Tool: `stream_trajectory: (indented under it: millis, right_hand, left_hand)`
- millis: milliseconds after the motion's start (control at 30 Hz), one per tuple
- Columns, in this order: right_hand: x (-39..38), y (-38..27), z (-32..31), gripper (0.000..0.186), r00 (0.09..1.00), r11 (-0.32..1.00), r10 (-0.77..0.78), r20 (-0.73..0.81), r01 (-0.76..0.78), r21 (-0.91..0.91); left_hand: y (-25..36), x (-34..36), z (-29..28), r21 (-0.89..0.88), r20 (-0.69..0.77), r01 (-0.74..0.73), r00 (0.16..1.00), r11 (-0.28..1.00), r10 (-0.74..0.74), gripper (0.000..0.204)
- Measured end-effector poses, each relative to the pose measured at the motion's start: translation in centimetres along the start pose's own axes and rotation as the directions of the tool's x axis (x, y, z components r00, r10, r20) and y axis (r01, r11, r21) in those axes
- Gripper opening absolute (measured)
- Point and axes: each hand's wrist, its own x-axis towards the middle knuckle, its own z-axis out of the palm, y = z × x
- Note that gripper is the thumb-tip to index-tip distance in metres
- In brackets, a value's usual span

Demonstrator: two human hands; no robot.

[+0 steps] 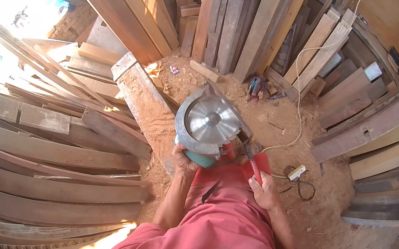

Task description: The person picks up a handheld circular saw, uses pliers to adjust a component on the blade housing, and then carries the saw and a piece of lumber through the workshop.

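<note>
A circular saw (203,120) is turned so that its round toothed blade (212,120) faces up, in front of my body. My left hand (185,160) is closed on the green housing (199,160) at its lower left. In my right hand (265,190) is a red-handled tool (257,168), gripped by its handle. Its dark metal end reaches up to the right edge of the saw; I cannot make out its exact kind or whether it touches the saw.
A sawdust-covered plank (145,112) slants left of the saw. Stacked boards (61,153) fill the left, and upright timbers (234,18) stand at the back. A pale cord (301,116) crosses the floor near a white socket block (296,172). A small power tool (256,88) lies farther off.
</note>
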Motion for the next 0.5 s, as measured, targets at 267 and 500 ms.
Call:
stream_trajectory:
  millis: [267, 500]
  right_hand:
    - [-1.4, -0.3, -2.0, 0.025, 0.960, 0.997, 0.072, 0.269, -0.067, -0.027]
    - [-2.8, 3.3, -6.7, 0.028, 0.984, 0.978, 0.175, -0.044, -0.169, 0.120]
  left_hand:
    - [0.7, 0.0, -0.6, 0.008, -0.027, 0.013, 1.000, 1.000, -0.013, 0.055]
    - [0.7, -0.3, -1.5, 0.021, 0.128, -0.015, 0.992, 1.000, 0.012, 0.047]
